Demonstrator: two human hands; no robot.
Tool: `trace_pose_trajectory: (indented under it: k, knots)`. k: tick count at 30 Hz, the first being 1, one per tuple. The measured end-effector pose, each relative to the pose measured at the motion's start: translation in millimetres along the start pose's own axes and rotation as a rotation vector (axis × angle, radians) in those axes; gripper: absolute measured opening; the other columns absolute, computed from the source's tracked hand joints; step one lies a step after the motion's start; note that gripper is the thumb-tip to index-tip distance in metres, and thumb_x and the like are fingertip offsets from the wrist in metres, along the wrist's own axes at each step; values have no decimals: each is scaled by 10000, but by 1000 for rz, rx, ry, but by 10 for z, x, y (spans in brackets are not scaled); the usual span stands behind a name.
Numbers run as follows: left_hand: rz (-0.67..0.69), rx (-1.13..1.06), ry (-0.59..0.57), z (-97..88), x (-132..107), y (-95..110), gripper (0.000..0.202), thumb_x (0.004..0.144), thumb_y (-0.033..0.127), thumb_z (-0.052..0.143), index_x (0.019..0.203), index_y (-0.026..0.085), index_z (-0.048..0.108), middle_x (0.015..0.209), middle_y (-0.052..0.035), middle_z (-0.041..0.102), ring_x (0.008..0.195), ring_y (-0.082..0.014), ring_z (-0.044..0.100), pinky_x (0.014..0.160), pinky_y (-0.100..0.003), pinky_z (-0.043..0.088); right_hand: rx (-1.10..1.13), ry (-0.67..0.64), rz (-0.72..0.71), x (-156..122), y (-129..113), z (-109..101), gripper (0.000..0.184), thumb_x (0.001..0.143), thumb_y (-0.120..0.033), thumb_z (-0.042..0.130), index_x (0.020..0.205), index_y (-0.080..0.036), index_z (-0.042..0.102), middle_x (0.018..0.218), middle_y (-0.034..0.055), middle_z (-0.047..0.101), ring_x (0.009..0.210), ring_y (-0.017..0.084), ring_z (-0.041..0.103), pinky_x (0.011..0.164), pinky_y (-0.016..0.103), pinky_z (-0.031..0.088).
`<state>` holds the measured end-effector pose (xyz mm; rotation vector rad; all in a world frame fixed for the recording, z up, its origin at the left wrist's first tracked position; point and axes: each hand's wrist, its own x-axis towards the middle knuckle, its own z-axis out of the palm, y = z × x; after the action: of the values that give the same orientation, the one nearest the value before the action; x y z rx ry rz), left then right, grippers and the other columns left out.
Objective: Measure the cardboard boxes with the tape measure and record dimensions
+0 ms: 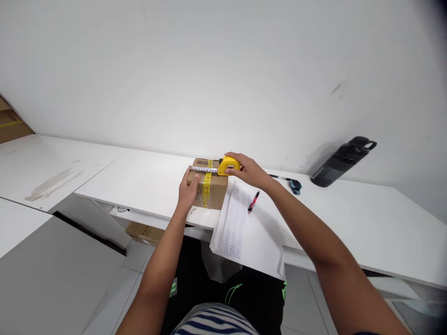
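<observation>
A small cardboard box (217,194) with yellow printed tape around it sits on the white desk. My left hand (189,187) grips the box's left side, thumb on the top face and fingers along the edge near the free end of the measuring blade. My right hand (249,171) is closed around a yellow tape measure (228,166) at the box's right edge. Its white blade (206,170) lies across the top of the box. Handwritten sheets of paper (244,232) lie just right of the box, and a red and black pen (253,202) rests on them.
A dark water bottle (340,163) stands at the right by the wall. Near it are a black pen (281,177) and a small dark blue object (295,186). More cardboard boxes are under the desk (143,232) and at the far left. The papers overhang the desk's front edge.
</observation>
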<state>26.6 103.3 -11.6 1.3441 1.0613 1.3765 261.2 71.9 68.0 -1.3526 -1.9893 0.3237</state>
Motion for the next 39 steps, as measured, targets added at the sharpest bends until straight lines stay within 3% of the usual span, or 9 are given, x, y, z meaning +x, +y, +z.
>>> trace_pose_trajectory:
  k: [6, 19, 21, 23, 27, 30, 34, 37, 39]
  knots:
    - [39, 11, 5, 31, 37, -30, 622, 872, 470, 598, 1446, 277, 456, 1389, -55, 586, 1241, -235, 571, 1047, -347, 455, 16, 65, 130, -321, 191, -153, 536, 852, -485, 578, 1354, -314, 499, 1312, 68, 575, 1087, 258, 587, 881, 432, 505]
    - [27, -34, -3, 8, -14, 7, 638, 864, 470, 607, 1443, 259, 444, 1400, -80, 569, 1249, -239, 565, 1043, -356, 457, -64, 104, 83, -329, 141, -74, 596, 880, -485, 552, 1411, -259, 404, 1370, 117, 514, 1220, 284, 520, 1026, 479, 416]
    - [-8, -62, -2, -51, -48, 6, 670, 858, 472, 611, 1456, 247, 410, 1376, -102, 584, 1211, -245, 592, 1020, -367, 472, -74, 173, 51, -296, 64, -90, 583, 889, -495, 539, 1396, -239, 409, 1345, 132, 519, 1198, 289, 530, 1003, 468, 435]
    - [-20, -126, -8, -147, -95, -20, 676, 842, 471, 627, 1434, 221, 417, 1332, -123, 609, 1170, -251, 617, 988, -376, 491, -54, 323, 25, -248, -19, -110, 591, 891, -505, 534, 1394, -229, 394, 1348, 141, 505, 1199, 286, 525, 987, 446, 451]
    - [29, -384, -90, -427, -209, -132, 593, 775, 474, 685, 1261, 160, 552, 1245, -124, 658, 1139, -255, 627, 970, -367, 497, 27, 560, -11, -169, -140, -102, 622, 885, -522, 539, 1411, -244, 356, 1387, 130, 458, 1226, 272, 505, 989, 432, 463]
    - [-38, -529, -108, -684, -287, -213, 586, 732, 517, 706, 1162, 131, 614, 1130, -121, 705, 1014, -250, 674, 897, -359, 528, 79, 520, -21, -208, -172, -26, 623, 865, -524, 572, 1392, -242, 395, 1356, 124, 490, 1183, 271, 536, 977, 450, 476]
    - [-255, -533, -71, -1006, -374, -236, 539, 710, 511, 728, 1084, 129, 658, 921, -77, 743, 771, -212, 699, 727, -328, 560, -16, 382, 26, -432, -136, 91, 625, 840, -493, 610, 1381, -229, 444, 1348, 136, 522, 1188, 294, 541, 994, 470, 453]
    - [-332, -500, 22, -1124, -426, -197, 441, 687, 483, 759, 955, 142, 681, 755, -20, 721, 646, -176, 668, 608, -279, 540, -88, 274, 168, -650, -29, 150, 676, 816, -497, 624, 1413, -246, 428, 1317, 120, 563, 1143, 306, 569, 966, 494, 457]
    - [-294, -480, 88, -1127, -457, -169, 423, 660, 490, 788, 879, 145, 678, 720, -10, 708, 619, -160, 650, 566, -257, 521, -106, 217, 290, -781, 78, 194, 714, 797, -510, 634, 1426, -249, 420, 1204, 102, 622, 1040, 299, 608, 920, 498, 474]
